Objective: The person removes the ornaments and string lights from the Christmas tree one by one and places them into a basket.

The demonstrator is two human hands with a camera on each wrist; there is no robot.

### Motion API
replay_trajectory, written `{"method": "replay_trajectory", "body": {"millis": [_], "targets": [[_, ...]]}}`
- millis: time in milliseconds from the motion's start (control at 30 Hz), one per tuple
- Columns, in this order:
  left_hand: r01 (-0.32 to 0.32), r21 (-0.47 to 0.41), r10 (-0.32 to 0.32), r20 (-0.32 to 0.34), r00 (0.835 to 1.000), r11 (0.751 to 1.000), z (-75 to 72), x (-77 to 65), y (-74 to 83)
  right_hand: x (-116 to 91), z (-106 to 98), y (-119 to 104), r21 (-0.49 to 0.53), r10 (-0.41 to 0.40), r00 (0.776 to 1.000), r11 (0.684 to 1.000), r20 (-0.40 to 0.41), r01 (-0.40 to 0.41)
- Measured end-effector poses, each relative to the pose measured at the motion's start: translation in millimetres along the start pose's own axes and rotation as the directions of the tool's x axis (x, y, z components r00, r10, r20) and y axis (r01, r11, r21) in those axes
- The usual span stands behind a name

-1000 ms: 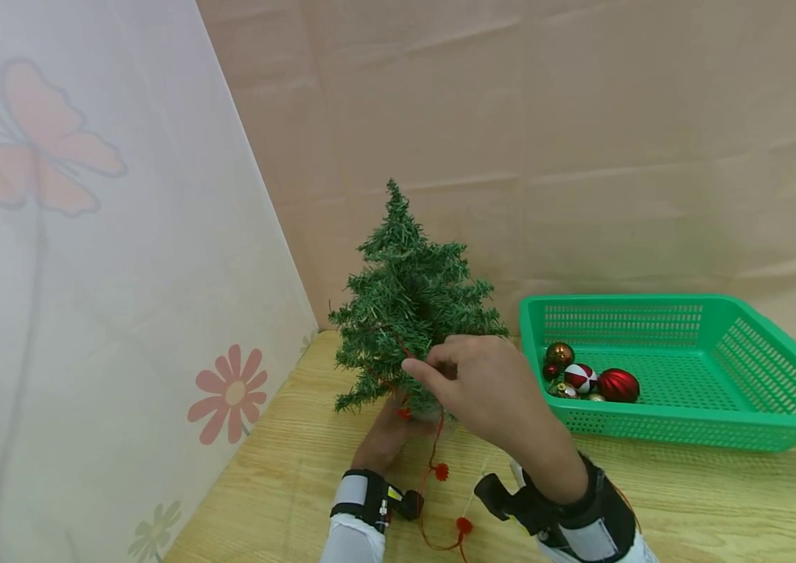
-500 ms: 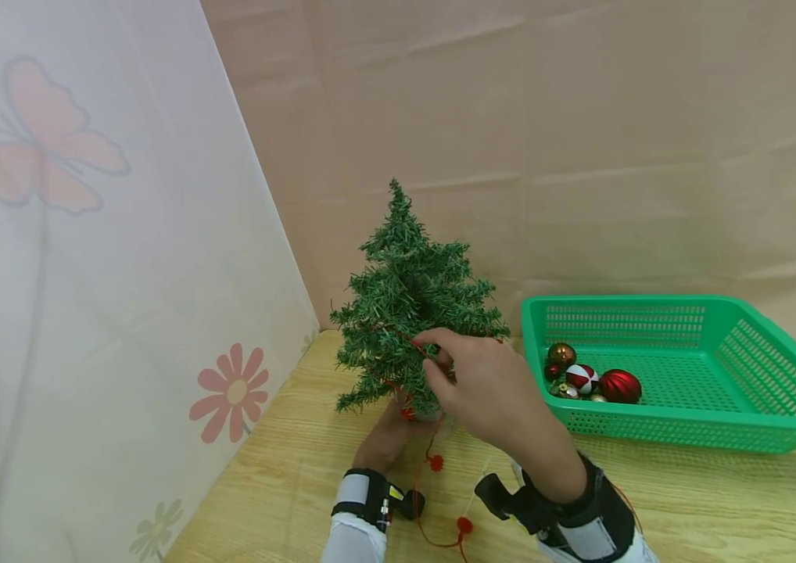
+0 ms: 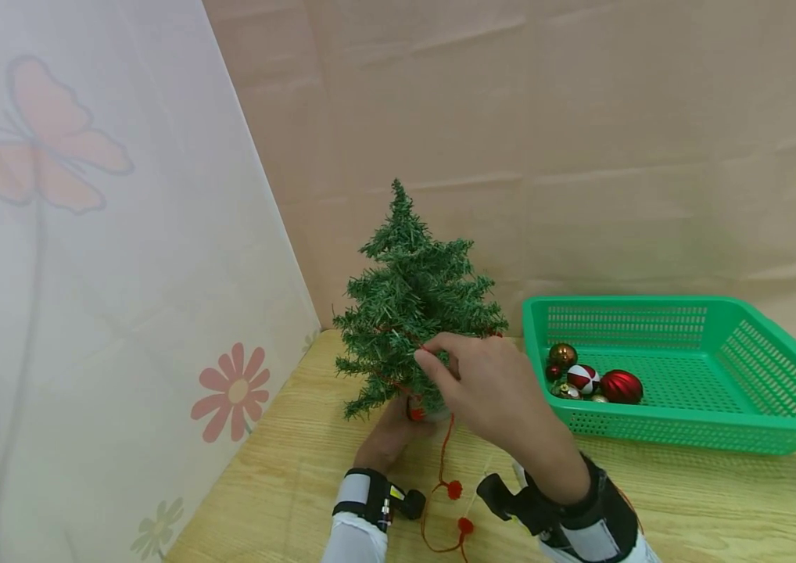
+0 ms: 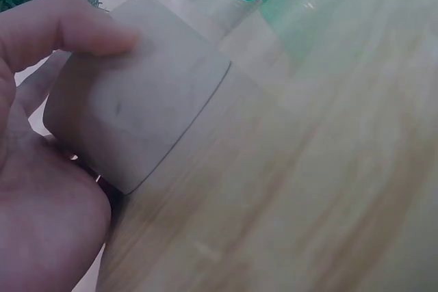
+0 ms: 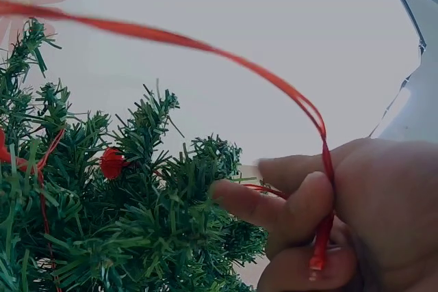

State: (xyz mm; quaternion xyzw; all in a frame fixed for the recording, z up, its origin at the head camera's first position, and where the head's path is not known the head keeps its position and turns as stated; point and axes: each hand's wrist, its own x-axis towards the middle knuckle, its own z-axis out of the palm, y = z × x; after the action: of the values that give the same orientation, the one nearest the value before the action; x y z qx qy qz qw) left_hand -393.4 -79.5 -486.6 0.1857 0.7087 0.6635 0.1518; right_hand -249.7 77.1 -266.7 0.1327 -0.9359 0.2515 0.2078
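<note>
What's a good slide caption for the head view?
Left hand grips base of an artificial Christmas tree; right hand pinches red pom-pom garland; baubles sit in green basket.

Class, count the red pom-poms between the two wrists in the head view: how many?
2: the upper pom-pom nearer the tree, the lower pom-pom nearer the bottom edge. Others may be hidden.

A red pompom (image 3: 454, 490) has moved nearer the lowest pompom (image 3: 465, 526)
</note>
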Motion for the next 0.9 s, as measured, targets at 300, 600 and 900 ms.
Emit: {"method": "replay_trajectory", "body": {"millis": [300,600,900], "targets": [[0.018,0.036,-0.017,-0.028,0.999,0.999,2.6,-2.0,2.6,-1.4,-3.6,-1.2,0.011,-0.027,1.0,1.0,0.005,0.027],[0.083,0.102,-0.076,-0.074,0.994,0.991,2.5,-5.0,1.0,-2.7,-5.5,-1.6,0.066,-0.046,0.998,0.997,0.04,0.043],[0.14,0.117,-0.129,-0.097,0.987,0.983,5.0,-8.2,5.7,-1.8,-5.5,-3.6,0.069,-0.012,0.999,0.998,0.046,0.009]]}}
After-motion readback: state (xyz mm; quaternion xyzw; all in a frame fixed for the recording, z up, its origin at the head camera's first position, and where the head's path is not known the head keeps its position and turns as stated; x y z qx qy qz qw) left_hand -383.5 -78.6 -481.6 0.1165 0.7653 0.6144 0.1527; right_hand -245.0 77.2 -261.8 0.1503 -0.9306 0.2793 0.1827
